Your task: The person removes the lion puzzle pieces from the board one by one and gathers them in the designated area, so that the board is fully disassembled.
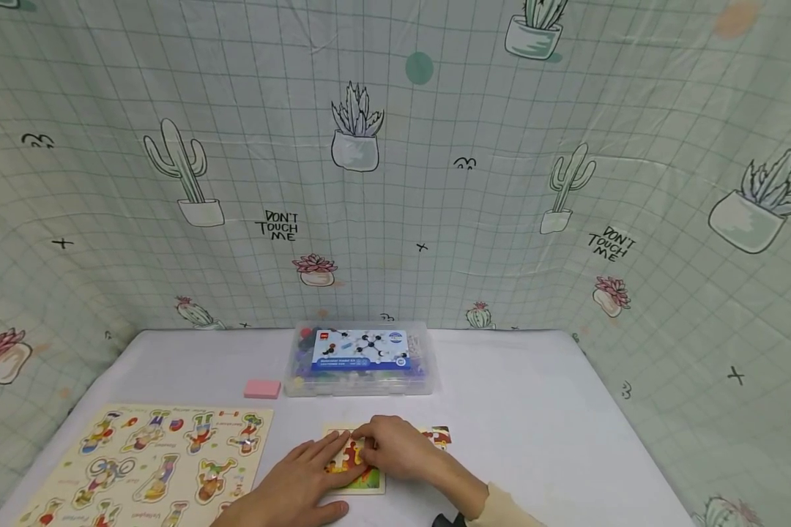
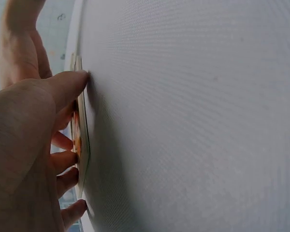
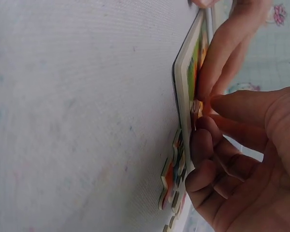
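Note:
A small wooden jigsaw puzzle in a pale frame point(image 1: 374, 489) lies on the table, its picture brightly coloured in red, yellow and green. My left hand point(image 1: 306, 476) rests over its left side, fingers stretched across the picture; in the left wrist view the left thumb point(image 2: 70, 87) reaches along the near edge. From the right, my right hand point(image 1: 395, 446) bends its fingers down onto the puzzle. Between its thumb and fingertips it pinches a puzzle piece point(image 3: 195, 109), low against the picture and mostly hidden. Loose puzzle pieces point(image 1: 440, 437) lie just right of the frame.
A large wooden board with sports figures point(image 1: 154, 461) covers the table's left side. Behind the hands stands a clear plastic box point(image 1: 359, 362) labelled as a molecular model kit, with a pink block point(image 1: 262, 389) beside it. A dark object point(image 1: 448, 520) shows at the front edge.

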`<state>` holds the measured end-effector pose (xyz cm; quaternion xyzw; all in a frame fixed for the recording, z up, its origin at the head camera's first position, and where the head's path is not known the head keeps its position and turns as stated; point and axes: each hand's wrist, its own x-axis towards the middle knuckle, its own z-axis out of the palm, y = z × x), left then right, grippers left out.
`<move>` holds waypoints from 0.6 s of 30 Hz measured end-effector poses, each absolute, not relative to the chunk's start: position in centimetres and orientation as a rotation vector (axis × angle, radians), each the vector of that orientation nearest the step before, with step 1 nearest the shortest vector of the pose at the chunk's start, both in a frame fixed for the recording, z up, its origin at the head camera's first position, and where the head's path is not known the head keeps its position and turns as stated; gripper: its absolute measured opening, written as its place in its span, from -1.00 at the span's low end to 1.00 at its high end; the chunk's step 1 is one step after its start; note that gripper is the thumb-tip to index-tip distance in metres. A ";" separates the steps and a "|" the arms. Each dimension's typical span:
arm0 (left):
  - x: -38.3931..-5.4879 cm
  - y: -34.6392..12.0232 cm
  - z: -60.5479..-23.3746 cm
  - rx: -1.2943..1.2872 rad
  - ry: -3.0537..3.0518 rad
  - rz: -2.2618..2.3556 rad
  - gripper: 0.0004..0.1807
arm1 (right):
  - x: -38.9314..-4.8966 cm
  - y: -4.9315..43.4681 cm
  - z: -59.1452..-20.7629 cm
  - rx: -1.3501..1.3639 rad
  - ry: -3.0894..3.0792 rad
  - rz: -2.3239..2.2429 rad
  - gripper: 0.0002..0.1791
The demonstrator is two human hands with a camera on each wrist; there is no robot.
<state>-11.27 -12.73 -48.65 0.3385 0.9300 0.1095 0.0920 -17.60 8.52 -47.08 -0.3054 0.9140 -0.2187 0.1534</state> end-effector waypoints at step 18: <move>-11.5 -12.8 -48.9 1.023 2.751 0.349 -0.38 | -17.4 8.1 -47.2 -0.858 2.646 -0.635 -0.75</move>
